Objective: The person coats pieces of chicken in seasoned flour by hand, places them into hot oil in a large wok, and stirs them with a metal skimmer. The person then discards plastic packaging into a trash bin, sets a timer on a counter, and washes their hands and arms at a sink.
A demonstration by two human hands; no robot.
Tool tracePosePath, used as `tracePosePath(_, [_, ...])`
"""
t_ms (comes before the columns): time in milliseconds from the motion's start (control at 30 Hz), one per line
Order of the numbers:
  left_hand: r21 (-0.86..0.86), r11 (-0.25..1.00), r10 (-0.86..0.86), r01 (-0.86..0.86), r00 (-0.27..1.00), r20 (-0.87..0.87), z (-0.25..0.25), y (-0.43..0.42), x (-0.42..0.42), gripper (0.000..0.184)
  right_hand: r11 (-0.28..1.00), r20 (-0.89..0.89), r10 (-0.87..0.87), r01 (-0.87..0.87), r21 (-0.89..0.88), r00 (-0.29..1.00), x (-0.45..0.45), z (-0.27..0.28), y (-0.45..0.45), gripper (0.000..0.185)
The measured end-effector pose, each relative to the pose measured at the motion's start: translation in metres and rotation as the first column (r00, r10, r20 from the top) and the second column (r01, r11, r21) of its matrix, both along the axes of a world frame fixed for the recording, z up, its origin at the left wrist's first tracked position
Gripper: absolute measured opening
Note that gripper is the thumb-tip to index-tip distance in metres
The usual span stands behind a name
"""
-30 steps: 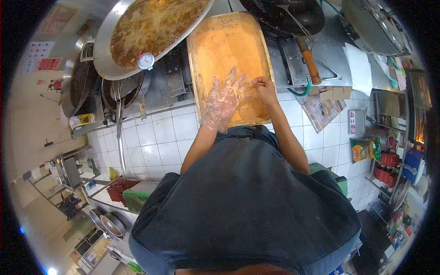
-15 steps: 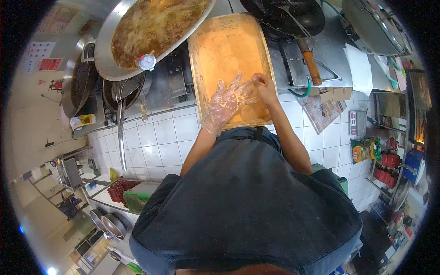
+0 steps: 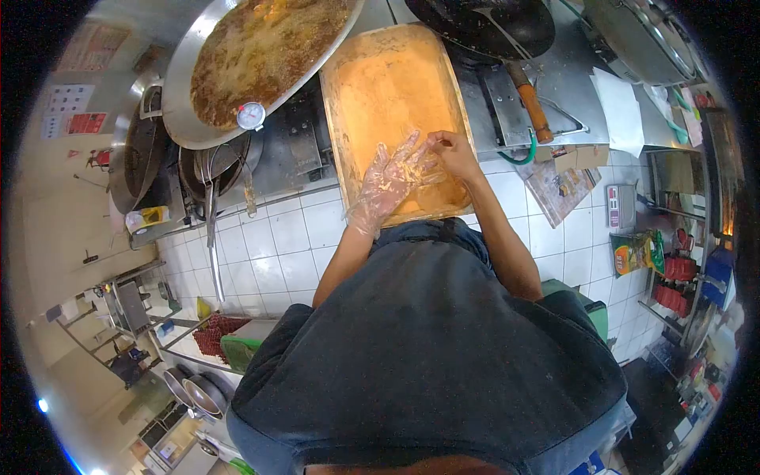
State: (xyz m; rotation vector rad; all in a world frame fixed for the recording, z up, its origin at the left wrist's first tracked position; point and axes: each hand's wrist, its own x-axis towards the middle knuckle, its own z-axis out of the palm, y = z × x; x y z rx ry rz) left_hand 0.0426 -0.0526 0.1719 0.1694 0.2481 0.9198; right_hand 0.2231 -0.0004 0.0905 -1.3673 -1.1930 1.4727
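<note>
At upper left, a wide silvery metal pan (image 3: 178,99) of brown, foamy liquid bears a round white-faced dial thermometer (image 3: 251,116). At upper centre lies a rectangular tray coated in orange powder (image 3: 388,79); over its lower half, the left hand (image 3: 388,180), in a clear plastic glove (image 3: 366,215), spreads its fingers apart. The bare right hand (image 3: 454,155) curls its fingers beside the gloved fingertips; whether they pinch the film cannot be told. At upper right sits a black wok (image 3: 443,24).

Tray (image 3: 388,79) between pan (image 3: 179,91) and wok (image 3: 451,25)
</note>
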Motion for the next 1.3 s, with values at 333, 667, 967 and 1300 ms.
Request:
tracePosePath(333, [-0.161,0.984,-0.02,0.077,0.944,0.328,-0.012,-0.009,0.0,0.065,0.943,0.117,-0.114,0.07,0.324,0.987,0.007,0.025,0.0,0.024])
tracePosePath(667, [0.001,0.997,-0.062,0.071,0.887,-0.458,0.023,-0.02,0.025,0.053,0.835,0.264,-0.199,0.022,0.55,0.944,0.016,0.014,0.011,0.016])
tracePosePath(967, [-0.012,0.992,-0.114,0.125,0.851,-0.513,0.017,-0.013,0.019,0.043,0.627,0.338,0.301,-0.452,0.634,0.892,0.017,0.07,-0.003,0.022])
tracePosePath(1300, [-0.198,0.958,-0.258,0.208,0.925,-0.278,0.035,-0.009,0.024,0.035,0.597,0.3,0.37,-0.472,0.649,0.879,0.018,0.081,-0.001,0.016])
